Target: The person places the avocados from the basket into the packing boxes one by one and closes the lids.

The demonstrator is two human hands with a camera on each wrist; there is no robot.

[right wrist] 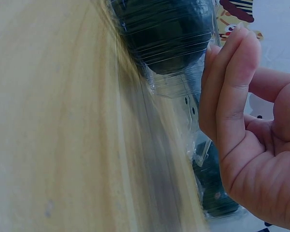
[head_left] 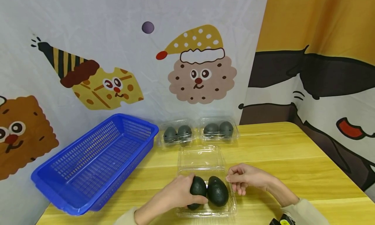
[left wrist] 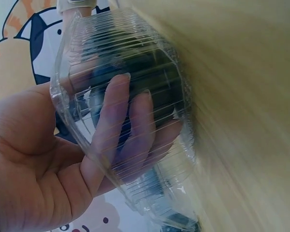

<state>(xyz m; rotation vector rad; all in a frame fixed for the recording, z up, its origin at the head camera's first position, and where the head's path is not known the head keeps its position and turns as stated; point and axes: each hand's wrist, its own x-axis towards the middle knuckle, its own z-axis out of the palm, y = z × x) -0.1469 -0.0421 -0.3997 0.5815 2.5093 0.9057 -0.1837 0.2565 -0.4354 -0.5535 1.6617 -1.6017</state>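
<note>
A clear plastic clamshell box (head_left: 231, 210) lies with its lid folded back on the table, two dark green avocados side by side in its base. My left hand (head_left: 183, 191) reaches into the base and grips the left avocado (head_left: 199, 187), thumb over its near side. In the left wrist view, the fingers (left wrist: 117, 104) show through the ribbed clear wall. The right avocado (head_left: 217, 191) rests against the left one. At the box's right rim is my right hand (head_left: 246, 178), its thumb tip touching the edge and its fingers (right wrist: 234, 87) relaxed along the outside.
Two closed clear boxes, the left box (head_left: 175, 134) and the right box (head_left: 219, 130), each with two avocados, stand at the back by the printed cloth. A blue perforated basket (head_left: 79, 186) sits on the left. Wooden table (head_left: 278, 147) extends to the right.
</note>
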